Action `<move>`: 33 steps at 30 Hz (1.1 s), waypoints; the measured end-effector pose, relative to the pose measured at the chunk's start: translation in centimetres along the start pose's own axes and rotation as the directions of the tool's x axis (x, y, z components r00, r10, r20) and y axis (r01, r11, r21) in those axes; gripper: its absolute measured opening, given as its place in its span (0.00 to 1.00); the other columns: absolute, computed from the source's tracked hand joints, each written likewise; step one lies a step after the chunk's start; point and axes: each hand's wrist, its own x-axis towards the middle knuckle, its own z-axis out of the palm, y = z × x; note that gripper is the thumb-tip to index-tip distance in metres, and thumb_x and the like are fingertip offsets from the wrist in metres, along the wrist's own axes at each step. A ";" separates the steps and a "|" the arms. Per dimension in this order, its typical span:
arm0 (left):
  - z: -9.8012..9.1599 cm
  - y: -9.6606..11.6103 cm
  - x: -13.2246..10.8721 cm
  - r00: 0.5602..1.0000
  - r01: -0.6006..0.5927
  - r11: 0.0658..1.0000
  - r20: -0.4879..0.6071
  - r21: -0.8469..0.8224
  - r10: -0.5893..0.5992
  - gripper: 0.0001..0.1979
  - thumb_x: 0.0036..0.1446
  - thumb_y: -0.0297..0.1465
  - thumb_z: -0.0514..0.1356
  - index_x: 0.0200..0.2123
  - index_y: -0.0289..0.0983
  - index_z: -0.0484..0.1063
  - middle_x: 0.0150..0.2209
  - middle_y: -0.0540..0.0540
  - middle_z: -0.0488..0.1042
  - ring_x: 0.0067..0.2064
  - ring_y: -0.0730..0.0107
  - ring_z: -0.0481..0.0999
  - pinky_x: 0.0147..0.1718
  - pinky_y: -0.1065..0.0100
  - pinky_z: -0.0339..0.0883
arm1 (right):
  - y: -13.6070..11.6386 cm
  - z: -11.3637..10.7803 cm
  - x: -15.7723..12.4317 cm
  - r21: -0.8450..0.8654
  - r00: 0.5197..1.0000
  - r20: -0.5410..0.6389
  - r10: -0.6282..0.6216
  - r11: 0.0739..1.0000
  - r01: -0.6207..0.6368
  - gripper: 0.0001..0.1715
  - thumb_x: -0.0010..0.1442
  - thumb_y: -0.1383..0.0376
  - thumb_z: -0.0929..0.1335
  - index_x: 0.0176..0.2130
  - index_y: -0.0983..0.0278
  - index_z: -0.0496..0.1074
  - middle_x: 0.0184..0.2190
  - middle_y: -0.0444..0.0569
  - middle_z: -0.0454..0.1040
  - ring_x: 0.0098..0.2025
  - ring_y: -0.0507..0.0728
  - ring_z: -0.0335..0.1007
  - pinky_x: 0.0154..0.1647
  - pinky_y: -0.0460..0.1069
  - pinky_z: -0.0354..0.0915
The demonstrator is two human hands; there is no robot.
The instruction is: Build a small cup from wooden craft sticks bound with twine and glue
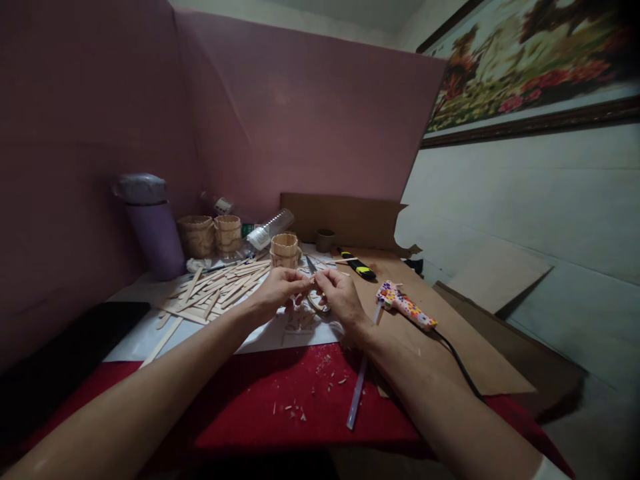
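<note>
My left hand (284, 289) and my right hand (341, 295) meet over the middle of the table, fingertips pinched close together. A tiny pale piece seems to be between them, too small to name. A pair of scissors (311, 265) lies under and behind the fingers, blades pointing away, mostly hidden by my hands. Just beyond my left hand stands a small cup made of wooden sticks (285, 247). Left of it spreads a loose pile of wooden craft sticks (220, 293) on white paper. Wood scraps (300, 321) lie below my hands.
A floral glue gun (407, 305) with a black cord and a clear glue stick lies right, near a yellow-black utility knife (357, 264) on cardboard (450, 347). Behind are stick cups (196, 237), a plastic bottle (271, 229) and a purple tumbler (157, 240). Shavings dot the red cloth (240, 400).
</note>
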 end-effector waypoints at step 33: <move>0.8 -0.9 0.2 0.990 -0.100 0.992 -0.095 0.073 0.107 0.12 0.45 0.38 0.64 0.23 0.35 0.71 0.16 0.52 0.66 0.17 0.75 0.64 0.14 0.73 0.57 | 0.3 0.0 0.0 -0.065 0.997 -0.025 -0.073 0.995 0.071 0.09 0.51 0.58 0.67 0.27 0.62 0.70 0.21 0.44 0.69 0.25 0.54 0.64 0.24 0.48 0.62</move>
